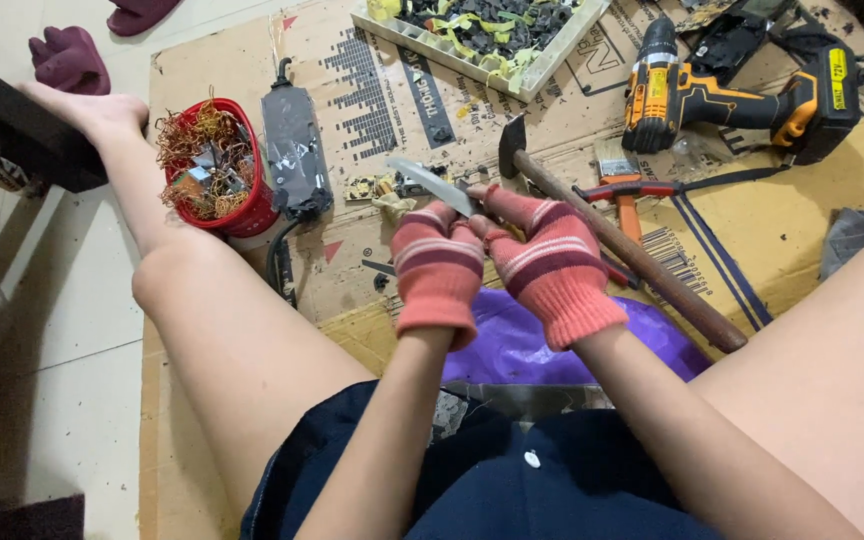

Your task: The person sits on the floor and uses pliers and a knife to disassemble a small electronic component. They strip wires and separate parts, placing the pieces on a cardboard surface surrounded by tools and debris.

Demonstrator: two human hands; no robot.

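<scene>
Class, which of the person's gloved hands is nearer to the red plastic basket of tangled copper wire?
Left. The left hand is right of the red plastic basket; the right hand lies farther right, gripping a knife.

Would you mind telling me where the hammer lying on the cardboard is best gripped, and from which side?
Grip the hammer by the bare wooden handle near its lower right end, coming from above on the right. The head points up-left near the gloved right hand, and pliers lie close alongside mid-handle.

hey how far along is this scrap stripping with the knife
Partly done: the red basket already holds a tangle of copper wire, and the white tray is full of dark and yellow scraps. In hand: the right hand holds the knife, the left hand close against it. The black adapter lies unopened.
</scene>
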